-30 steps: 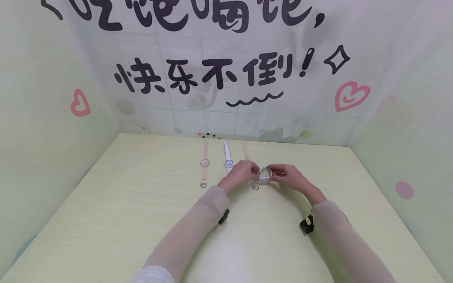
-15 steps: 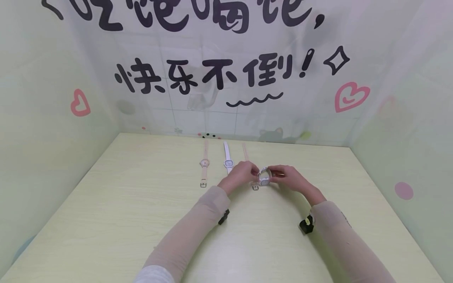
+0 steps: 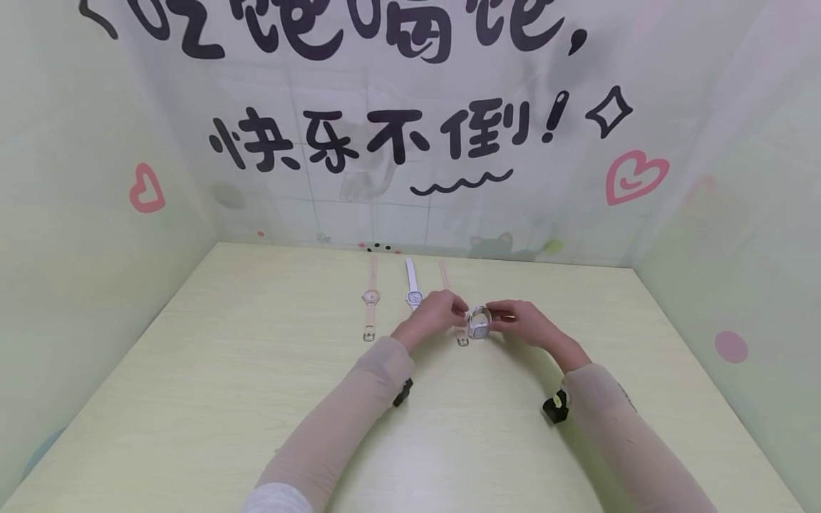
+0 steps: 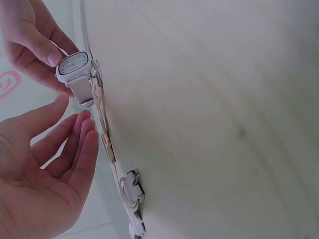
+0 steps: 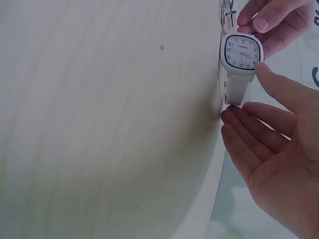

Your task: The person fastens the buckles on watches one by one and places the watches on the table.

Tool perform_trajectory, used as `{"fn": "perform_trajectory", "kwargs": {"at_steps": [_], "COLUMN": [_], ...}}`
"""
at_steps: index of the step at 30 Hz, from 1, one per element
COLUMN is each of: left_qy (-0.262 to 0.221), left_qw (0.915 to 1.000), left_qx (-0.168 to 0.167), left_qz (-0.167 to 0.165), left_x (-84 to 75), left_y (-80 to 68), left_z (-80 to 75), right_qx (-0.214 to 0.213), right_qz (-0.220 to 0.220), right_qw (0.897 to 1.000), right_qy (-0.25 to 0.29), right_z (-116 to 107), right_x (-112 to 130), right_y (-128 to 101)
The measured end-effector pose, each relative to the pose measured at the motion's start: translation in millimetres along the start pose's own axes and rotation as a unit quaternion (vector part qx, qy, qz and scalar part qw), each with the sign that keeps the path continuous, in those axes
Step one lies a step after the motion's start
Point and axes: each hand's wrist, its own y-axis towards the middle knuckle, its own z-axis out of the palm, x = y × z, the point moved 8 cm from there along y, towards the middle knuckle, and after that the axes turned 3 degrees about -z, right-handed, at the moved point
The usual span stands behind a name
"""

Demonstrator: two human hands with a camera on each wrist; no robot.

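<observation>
A white wristwatch [image 3: 479,329] with a squarish dial stands with its strap curved into a loop, at the right end of a row of watches. My right hand [image 3: 529,322] pinches it from the right, thumb at the case edge and fingers by the strap, as the right wrist view shows. On the other side, my left hand [image 4: 47,169] has thumb and fingertips spread apart, close beside the strap and holding nothing. The dial [image 5: 242,52] faces the right wrist camera. Left of it lies a pink-strapped watch [image 3: 462,340], its middle hidden behind my left hand.
Further left, a white watch [image 3: 415,297] and a pink watch [image 3: 370,297] lie flat, straps stretched front to back. The light wooden table [image 3: 256,385] meets a printed cloth backdrop [image 3: 359,221] behind and at both sides.
My left fingertips have drawn slightly left, off the white watch. The watch sits almost where it was, and my right hand has kept its hold.
</observation>
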Motion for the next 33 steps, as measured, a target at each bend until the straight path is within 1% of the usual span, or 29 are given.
{"fn": "perform_trajectory", "kwargs": {"at_steps": [4, 8, 11, 14, 26, 29, 33], "left_qy": [0.001, -0.016, -0.033, -0.038, -0.044, -0.044, -0.056], "left_qw": [1.0000, 0.9998, 0.9994, 0.9992, 0.9987, 0.9987, 0.9982], "left_qx": [-0.003, -0.005, -0.005, -0.010, -0.024, -0.025, -0.022], "left_qz": [0.006, 0.007, 0.003, 0.002, 0.007, 0.008, 0.003], "left_x": [0.1, 1.6, 4.5, 6.2, 12.8, 14.5, 18.3], "left_y": [-2.9, -5.8, -4.6, -4.2, -5.9, -6.5, -7.5], "left_z": [-5.1, -8.0, -8.4, -9.8, -17.1, -18.6, -20.0], "right_qx": [0.000, -0.001, -0.001, 0.001, 0.009, 0.013, 0.018], "right_qz": [0.000, -0.006, -0.010, -0.012, -0.016, -0.021, -0.021], "right_qw": [1.000, 1.000, 1.000, 1.000, 0.999, 0.999, 0.999], "right_qy": [-0.007, -0.007, -0.009, -0.012, -0.032, -0.036, -0.034], "right_z": [-2, -5, -7, -9, -11, -10, -7], "right_x": [1, 6, 8, 10, 21, 24, 29], "right_y": [1, 1, 2, 5, 20, 25, 30]}}
